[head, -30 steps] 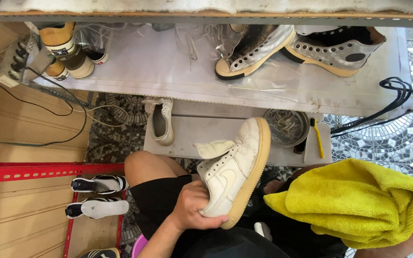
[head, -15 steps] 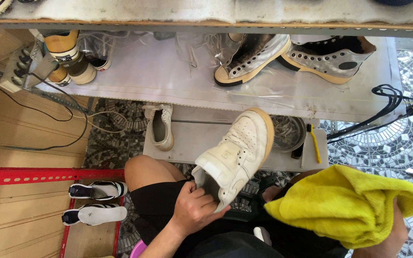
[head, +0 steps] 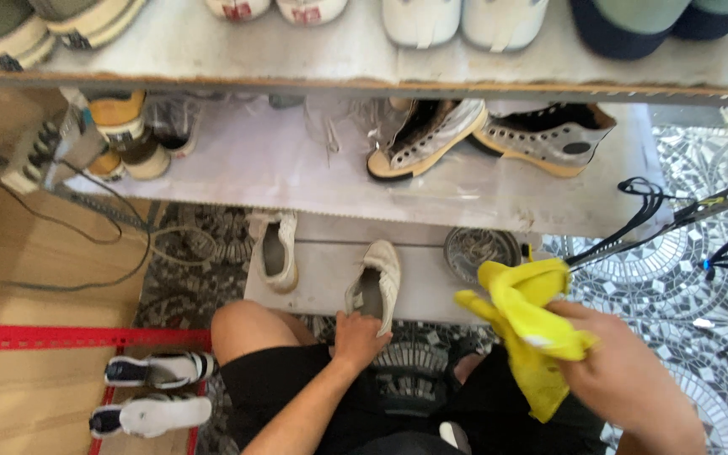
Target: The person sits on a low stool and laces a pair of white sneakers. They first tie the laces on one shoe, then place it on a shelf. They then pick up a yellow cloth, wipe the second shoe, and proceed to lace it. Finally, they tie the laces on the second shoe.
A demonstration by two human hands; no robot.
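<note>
My left hand [head: 357, 337] grips the heel of a cream-white sneaker [head: 376, 283], which stands upright on a low grey board [head: 330, 274] in front of my knees. A matching white sneaker [head: 274, 250] stands to its left on the same board. My right hand [head: 625, 371] holds a bunched yellow cloth [head: 526, 320] at the lower right, apart from the shoes.
A round metal tin [head: 480, 250] sits on the board's right end. Silver high-top sneakers [head: 427, 136] [head: 549, 135] lie on the white shelf [head: 297, 181] above, with jars [head: 128, 139] at its left. More shoes line the top shelf. Cables and a red rack with shoes [head: 153, 392] are at left.
My left hand has lowered the sneaker from in front of me onto the board, sole down. The yellow cloth has bunched up smaller in my right hand. The view has tilted upward.
</note>
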